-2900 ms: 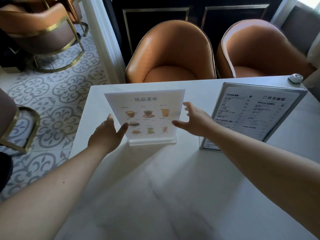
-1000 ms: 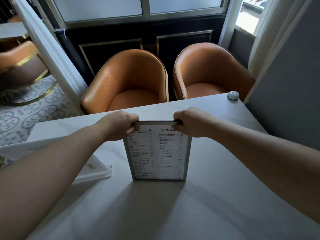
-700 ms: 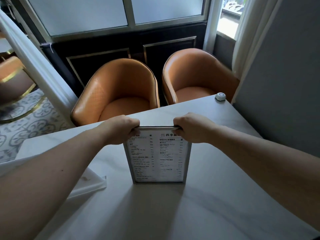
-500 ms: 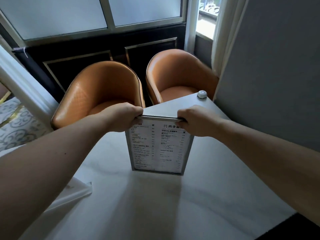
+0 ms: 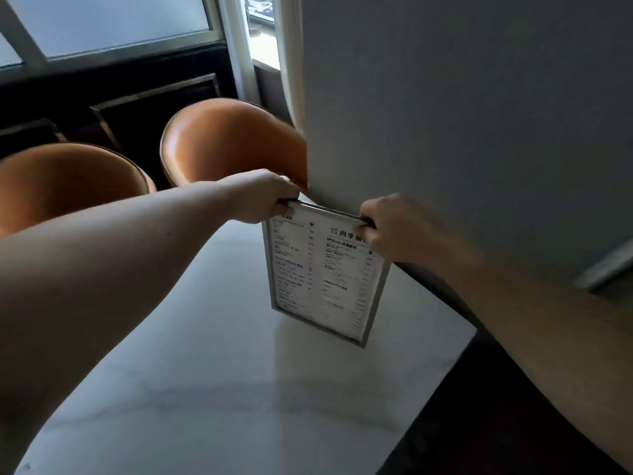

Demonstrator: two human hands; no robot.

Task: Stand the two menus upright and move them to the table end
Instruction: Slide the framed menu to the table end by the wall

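1. A framed menu [image 5: 325, 272] with a silver metal edge stands upright on the white table [image 5: 222, 389].
2. The menu is at the far right part of the table, close to the grey wall [image 5: 462, 114].
3. The left hand [image 5: 263, 197] is closed around the top left corner of the menu.
4. The right hand [image 5: 387, 228] is closed around the top right corner of the menu.
5. The menu's printed side faces the person, with lines of small writing in two columns.
6. Its bottom edge is right at the table top, but I cannot tell if it touches.
7. Two orange chairs sit past the far side of the table, one [image 5: 68, 180] on the left and one [image 5: 229, 142] nearer the wall.
8. Only this one menu shows here.
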